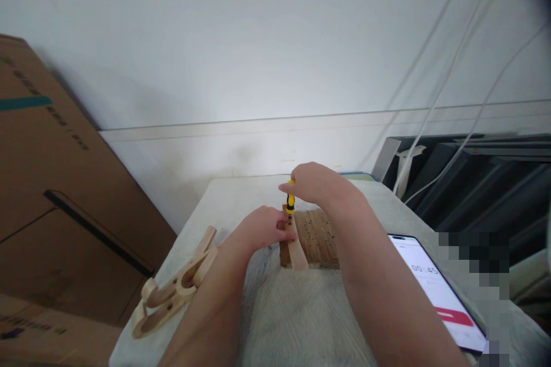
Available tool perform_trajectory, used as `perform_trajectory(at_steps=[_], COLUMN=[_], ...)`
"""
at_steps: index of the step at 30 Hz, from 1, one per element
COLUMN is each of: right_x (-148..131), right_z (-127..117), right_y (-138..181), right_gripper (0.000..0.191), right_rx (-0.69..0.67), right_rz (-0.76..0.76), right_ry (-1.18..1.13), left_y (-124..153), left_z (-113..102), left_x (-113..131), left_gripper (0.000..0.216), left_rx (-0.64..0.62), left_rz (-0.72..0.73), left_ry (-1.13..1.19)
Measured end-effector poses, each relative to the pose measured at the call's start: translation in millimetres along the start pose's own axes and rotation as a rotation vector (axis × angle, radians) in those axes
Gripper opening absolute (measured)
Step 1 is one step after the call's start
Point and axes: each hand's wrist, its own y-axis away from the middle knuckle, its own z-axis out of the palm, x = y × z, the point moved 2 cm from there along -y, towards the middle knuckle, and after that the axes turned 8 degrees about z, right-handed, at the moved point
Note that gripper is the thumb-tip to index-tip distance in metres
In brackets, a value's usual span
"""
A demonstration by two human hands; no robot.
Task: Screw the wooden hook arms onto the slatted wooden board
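Yellow-handled screwdriver (290, 202) stands upright in the closed right hand (316, 183), its tip on a wooden strip (298, 251) that the left hand (262, 229) pinches against the perforated board (319, 238) in the middle of the counter (301, 315).

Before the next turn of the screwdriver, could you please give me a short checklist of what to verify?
1. Screwdriver upright over the wooden strip: ok.
2. Right hand closed over the handle's top: ok.
3. Left hand holds the strip beside the tip: ok, though its fingers look very close to the tip.
4. Strip lying on the perforated board: ok.
5. Tip seated in a screw or hole: cannot tell, it is hidden by the fingers.
6. Phone flat on the table, apart from the board: ok.
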Motion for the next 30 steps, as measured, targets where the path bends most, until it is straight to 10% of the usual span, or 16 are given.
perform_trajectory(at_steps=[7, 16, 30], right_x=[-3.3, 2.6, 5.0], right_z=[-7.5, -0.8, -7.7], right_y=[13.2, -0.3, 8.3], right_gripper=[0.032, 0.051, 0.038], right_rx=[-0.080, -0.010, -0.126], right_rz=[-0.211, -0.022, -0.153], right_ry=[-0.062, 0.009, -0.061], left_y=[-0.7, 0.3, 0.7], left_z=[1.2, 0.3, -1.6], left_x=[-1.8, -0.3, 2.1], left_gripper=[0.031, 0.028, 0.029], left_rx=[0.007, 0.021, 0.003], left_rz=[0.010, 0.014, -0.018], left_ry=[-0.039, 0.006, -0.004])
